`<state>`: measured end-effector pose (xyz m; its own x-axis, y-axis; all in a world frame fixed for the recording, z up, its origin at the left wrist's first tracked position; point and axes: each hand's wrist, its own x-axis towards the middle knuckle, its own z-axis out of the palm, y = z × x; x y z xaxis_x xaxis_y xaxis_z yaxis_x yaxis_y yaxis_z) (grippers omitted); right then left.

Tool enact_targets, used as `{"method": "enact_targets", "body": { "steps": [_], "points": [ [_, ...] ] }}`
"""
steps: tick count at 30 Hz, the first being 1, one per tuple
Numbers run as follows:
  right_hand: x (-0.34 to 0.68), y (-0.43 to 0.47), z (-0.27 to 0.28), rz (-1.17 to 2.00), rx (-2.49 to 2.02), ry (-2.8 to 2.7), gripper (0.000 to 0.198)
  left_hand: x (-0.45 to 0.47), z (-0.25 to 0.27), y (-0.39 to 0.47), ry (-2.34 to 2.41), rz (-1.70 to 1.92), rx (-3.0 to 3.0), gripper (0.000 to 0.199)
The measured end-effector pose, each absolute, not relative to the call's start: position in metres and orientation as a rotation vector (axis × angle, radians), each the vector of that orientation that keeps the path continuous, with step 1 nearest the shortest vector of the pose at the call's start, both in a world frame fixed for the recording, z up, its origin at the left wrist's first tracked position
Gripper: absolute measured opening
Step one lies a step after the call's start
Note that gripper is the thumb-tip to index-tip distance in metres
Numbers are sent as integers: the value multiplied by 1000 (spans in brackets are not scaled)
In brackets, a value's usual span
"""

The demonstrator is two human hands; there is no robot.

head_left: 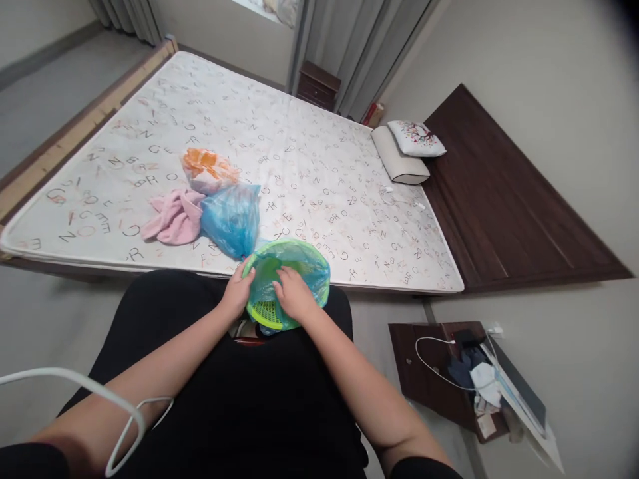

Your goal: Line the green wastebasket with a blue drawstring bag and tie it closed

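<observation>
A bright green plastic basket (265,314) with a slotted side rests between my knees, at the near edge of the mattress. A thin blue plastic bag (315,271) lines much of its inside and hangs over part of the rim. My left hand (238,291) is closed on the left rim, with the fingertips partly hidden. Inside the opening, my right hand (293,293) touches the bag lining, its thumb and fingers apart. Just beyond the basket lie a full blue plastic bag (232,219), a pink cloth (174,217) and an orange-and-white plastic bag (208,169).
The bare mattress (309,166) with printed letters stretches ahead. A pillow (417,138) and a beige bolster (397,156) lie by the dark headboard (504,219). A cluttered nightstand (424,372) stands at right. A white cable (74,376) crosses near my left arm.
</observation>
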<state>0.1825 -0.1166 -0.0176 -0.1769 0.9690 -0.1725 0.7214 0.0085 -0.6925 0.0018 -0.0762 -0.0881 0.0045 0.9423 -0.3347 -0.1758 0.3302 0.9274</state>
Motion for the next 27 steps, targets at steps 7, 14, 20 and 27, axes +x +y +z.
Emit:
{"method": "enact_targets", "body": {
  "steps": [7,14,20,27],
  "points": [
    [166,-80,-41,1474,-1872,-2090,36,-6,-90,-71,1249,1135,790,60],
    [159,-16,-68,1274,-2221,-2007,31,-7,-94,-60,1178,1085,894,65],
    [165,-11,-86,1325,-2479,-2050,31,-10,-104,-53,1120,1025,939,82],
    [157,-51,-68,1324,-2203,-2269,22,-15,-104,-53,1244,952,990,74]
  ]
}}
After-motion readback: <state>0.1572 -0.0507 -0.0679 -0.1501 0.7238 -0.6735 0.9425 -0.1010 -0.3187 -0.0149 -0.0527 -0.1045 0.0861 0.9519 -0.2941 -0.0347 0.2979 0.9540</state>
